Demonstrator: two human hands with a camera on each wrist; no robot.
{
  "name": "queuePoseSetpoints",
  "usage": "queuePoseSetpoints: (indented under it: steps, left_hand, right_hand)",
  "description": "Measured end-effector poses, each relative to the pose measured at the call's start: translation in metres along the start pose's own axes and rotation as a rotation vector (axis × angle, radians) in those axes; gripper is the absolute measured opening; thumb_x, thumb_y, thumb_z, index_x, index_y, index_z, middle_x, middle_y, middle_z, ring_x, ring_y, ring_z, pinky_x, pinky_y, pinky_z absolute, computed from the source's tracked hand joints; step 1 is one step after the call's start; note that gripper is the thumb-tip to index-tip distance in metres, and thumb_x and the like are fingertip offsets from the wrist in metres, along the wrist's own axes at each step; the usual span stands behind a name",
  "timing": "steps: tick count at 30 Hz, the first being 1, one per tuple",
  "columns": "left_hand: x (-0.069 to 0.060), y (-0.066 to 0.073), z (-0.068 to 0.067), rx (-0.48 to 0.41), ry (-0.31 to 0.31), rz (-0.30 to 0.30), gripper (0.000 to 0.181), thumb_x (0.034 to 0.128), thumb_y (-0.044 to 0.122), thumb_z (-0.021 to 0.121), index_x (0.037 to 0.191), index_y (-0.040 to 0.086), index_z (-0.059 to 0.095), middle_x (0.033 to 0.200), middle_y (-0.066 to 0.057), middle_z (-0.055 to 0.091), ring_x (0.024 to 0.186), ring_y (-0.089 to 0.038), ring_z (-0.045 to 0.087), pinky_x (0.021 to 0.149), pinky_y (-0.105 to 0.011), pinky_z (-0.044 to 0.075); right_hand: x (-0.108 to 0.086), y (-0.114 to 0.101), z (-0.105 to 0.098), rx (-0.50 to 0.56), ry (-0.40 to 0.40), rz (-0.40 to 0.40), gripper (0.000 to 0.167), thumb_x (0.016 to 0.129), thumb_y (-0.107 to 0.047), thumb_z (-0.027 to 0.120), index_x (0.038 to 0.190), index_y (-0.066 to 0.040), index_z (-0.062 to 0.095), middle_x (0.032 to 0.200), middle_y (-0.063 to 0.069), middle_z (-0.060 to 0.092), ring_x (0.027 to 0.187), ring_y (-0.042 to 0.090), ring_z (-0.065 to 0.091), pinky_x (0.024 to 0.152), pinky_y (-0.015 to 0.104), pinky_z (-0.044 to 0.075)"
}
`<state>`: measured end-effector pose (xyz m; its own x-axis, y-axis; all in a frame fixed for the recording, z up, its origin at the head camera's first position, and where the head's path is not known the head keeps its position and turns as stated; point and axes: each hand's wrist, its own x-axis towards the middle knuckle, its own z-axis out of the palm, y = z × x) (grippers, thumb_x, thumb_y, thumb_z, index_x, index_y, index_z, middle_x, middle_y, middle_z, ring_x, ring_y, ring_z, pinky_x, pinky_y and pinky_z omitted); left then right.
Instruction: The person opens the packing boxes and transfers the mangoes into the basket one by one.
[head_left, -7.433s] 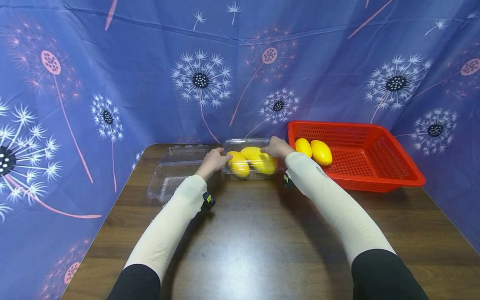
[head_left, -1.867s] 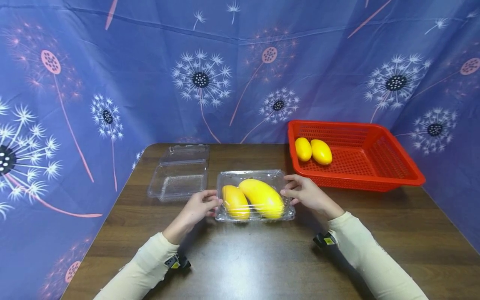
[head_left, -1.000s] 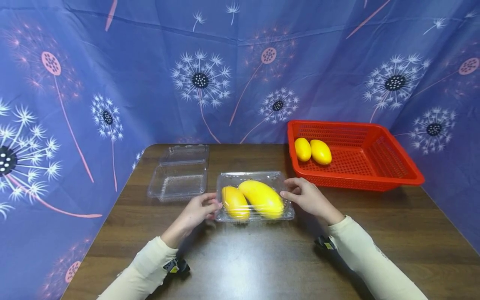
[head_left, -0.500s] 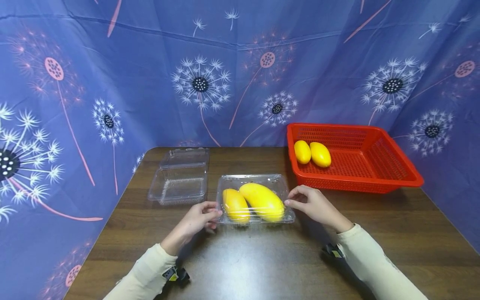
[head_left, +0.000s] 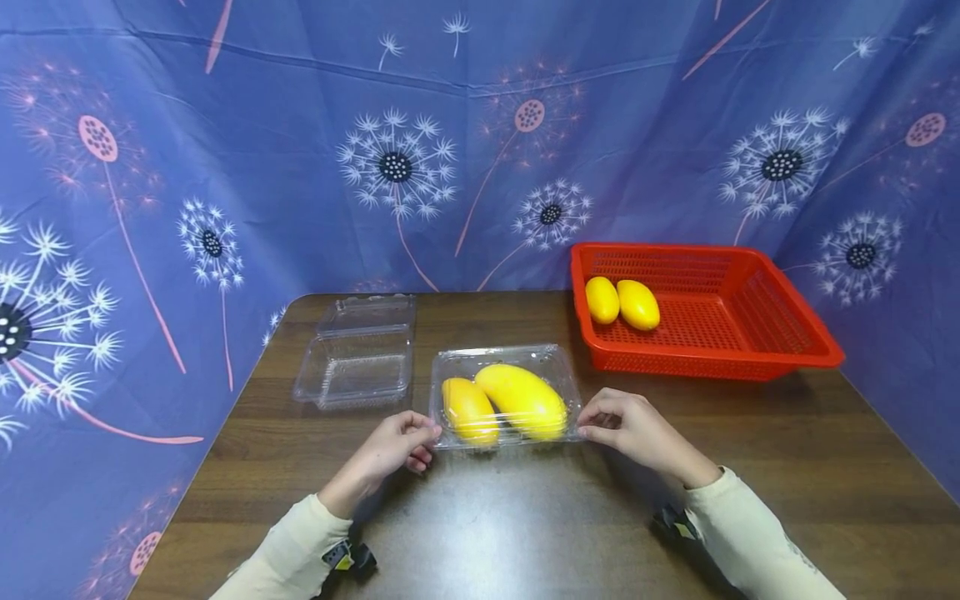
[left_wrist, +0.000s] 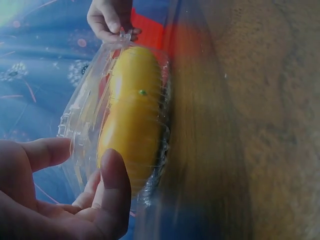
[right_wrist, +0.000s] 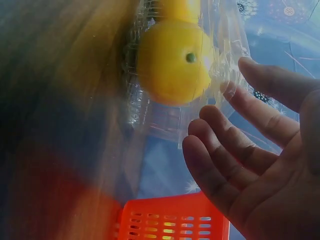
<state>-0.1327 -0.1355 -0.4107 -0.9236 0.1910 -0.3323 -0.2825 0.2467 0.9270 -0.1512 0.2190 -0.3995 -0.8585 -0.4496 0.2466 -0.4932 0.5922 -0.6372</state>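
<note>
A clear lidded plastic box (head_left: 457, 362) stands on the table with two yellow mangoes inside, a smaller one (head_left: 469, 411) at left and a larger one (head_left: 522, 402) at right. The left hand (head_left: 390, 454) pinches the box's front left corner between thumb and finger. At the front right corner, the right hand (head_left: 637, 433) has its thumb and index finger on the rim. In the right wrist view the right hand (right_wrist: 265, 130) has its other fingers extended beside the box wall. The left wrist view shows the left hand (left_wrist: 75, 190) against the box, a mango (left_wrist: 132, 120) behind the plastic.
A second clear box (head_left: 356, 367), with its lid folded back, lies at the back left of the wooden table (head_left: 465, 533). At the back right stands a red basket (head_left: 697, 360) holding two mangoes (head_left: 638, 305) at its left end. A patterned blue cloth (head_left: 300, 167) hangs behind.
The mango-filled box has come forward from the table's back edge since the earliest frame. More recently, the right hand has slid down to the box's front right corner.
</note>
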Motion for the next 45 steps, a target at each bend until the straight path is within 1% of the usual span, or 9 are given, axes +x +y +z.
queuePoseSetpoints:
  steps: [4, 7, 12, 15, 22, 28, 33, 37, 45]
  left_hand:
    - [-0.001, -0.003, -0.001, 0.036, -0.002, -0.001, 0.029, 0.0933, 0.018, 0.061, 0.105, -0.008, 0.059, 0.088, -0.013, 0.065, 0.068, -0.014, 0.058, 0.063, -0.027, 0.056]
    - [-0.001, -0.007, 0.0, 0.02, -0.038, -0.005, 0.028, 0.0937, 0.021, 0.061, 0.101, -0.006, 0.061, 0.087, -0.01, 0.066, 0.069, -0.013, 0.059, 0.064, -0.025, 0.056]
    - [-0.005, -0.014, 0.006, -0.139, -0.15, -0.032, 0.029, 0.0926, 0.021, 0.061, 0.103, -0.006, 0.061, 0.087, -0.003, 0.069, 0.073, -0.009, 0.062, 0.069, -0.022, 0.055]
    - [-0.009, -0.016, 0.011, -0.242, -0.179, -0.059, 0.033, 0.0919, 0.019, 0.062, 0.11, -0.008, 0.059, 0.087, 0.0, 0.07, 0.075, -0.008, 0.065, 0.071, -0.021, 0.055]
    - [-0.013, -0.018, 0.029, -0.424, -0.162, -0.112, 0.015, 0.0918, 0.015, 0.063, 0.103, 0.006, 0.066, 0.084, 0.007, 0.07, 0.075, -0.005, 0.065, 0.072, -0.019, 0.055]
    - [-0.012, -0.018, 0.052, -0.538, -0.13, -0.125, 0.012, 0.0905, 0.015, 0.064, 0.1, 0.009, 0.069, 0.085, 0.007, 0.071, 0.075, -0.005, 0.065, 0.074, -0.019, 0.054]
    - [-0.01, -0.015, 0.076, -0.594, -0.102, -0.12, 0.017, 0.0918, 0.017, 0.063, 0.104, 0.008, 0.069, 0.085, 0.007, 0.07, 0.074, -0.006, 0.064, 0.072, -0.019, 0.052]
    - [-0.007, -0.012, 0.094, -0.623, -0.074, -0.127, 0.027, 0.0919, 0.019, 0.062, 0.112, 0.001, 0.066, 0.083, 0.006, 0.069, 0.072, -0.006, 0.063, 0.069, -0.018, 0.052]
    - [0.0, -0.003, 0.119, -0.637, -0.03, -0.137, 0.033, 0.0921, 0.018, 0.061, 0.116, -0.005, 0.064, 0.08, 0.006, 0.068, 0.069, -0.007, 0.061, 0.066, -0.018, 0.05]
  right_hand:
    - [-0.003, -0.002, 0.003, -0.011, 0.012, 0.005, 0.015, 0.076, -0.009, 0.081, 0.087, -0.017, 0.074, 0.085, -0.011, 0.065, 0.075, 0.0, 0.056, 0.064, 0.024, 0.052]
    - [-0.005, -0.003, 0.004, -0.016, 0.016, 0.026, 0.016, 0.076, -0.01, 0.081, 0.087, -0.018, 0.074, 0.086, -0.01, 0.064, 0.074, 0.001, 0.057, 0.064, 0.022, 0.052]
    - [-0.007, -0.002, 0.006, -0.022, 0.029, 0.016, 0.018, 0.074, -0.008, 0.082, 0.086, -0.017, 0.074, 0.086, -0.009, 0.063, 0.073, 0.007, 0.058, 0.062, 0.021, 0.049]
    - [-0.008, 0.0, 0.007, -0.033, 0.051, -0.021, 0.02, 0.073, -0.006, 0.083, 0.085, -0.019, 0.074, 0.086, -0.01, 0.063, 0.075, 0.01, 0.059, 0.063, 0.021, 0.049]
    - [-0.009, 0.0, 0.009, -0.061, 0.084, -0.057, 0.022, 0.072, -0.005, 0.083, 0.084, -0.021, 0.076, 0.085, -0.011, 0.062, 0.076, 0.01, 0.059, 0.063, 0.021, 0.048]
    - [-0.009, -0.001, 0.01, -0.094, 0.097, -0.075, 0.023, 0.07, -0.004, 0.084, 0.083, -0.022, 0.076, 0.084, -0.011, 0.062, 0.077, 0.01, 0.06, 0.065, 0.023, 0.05]
    - [-0.009, -0.001, 0.01, -0.114, 0.103, -0.088, 0.024, 0.07, -0.003, 0.084, 0.082, -0.023, 0.076, 0.085, -0.011, 0.063, 0.077, 0.005, 0.059, 0.065, 0.022, 0.05]
    - [-0.01, -0.001, 0.01, -0.111, 0.096, -0.08, 0.024, 0.071, -0.003, 0.083, 0.083, -0.022, 0.076, 0.085, -0.011, 0.063, 0.077, 0.005, 0.059, 0.064, 0.022, 0.05]
    - [-0.011, -0.001, 0.01, -0.118, 0.091, -0.072, 0.023, 0.071, -0.002, 0.083, 0.084, -0.021, 0.077, 0.084, -0.011, 0.063, 0.076, 0.007, 0.059, 0.064, 0.025, 0.051]
